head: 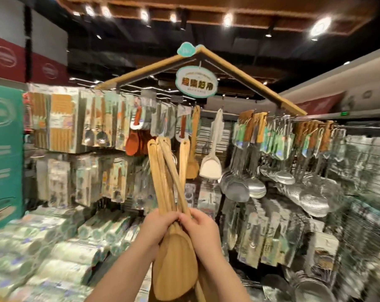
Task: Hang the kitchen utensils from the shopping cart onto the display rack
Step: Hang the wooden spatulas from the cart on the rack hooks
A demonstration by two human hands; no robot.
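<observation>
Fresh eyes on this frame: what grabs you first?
A bundle of wooden spatulas, handles up, fills the centre foreground, gripped by the left hand and right hand together. Behind it stands the display rack with its peaked wooden roof and an oval sign under the apex. To the right, shiny steel ladles and skimmers hang in a row.

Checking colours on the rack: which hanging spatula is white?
The white spatula, hanging alone between the wooden spatula and the steel ladles; the rest are wood or red.
</observation>
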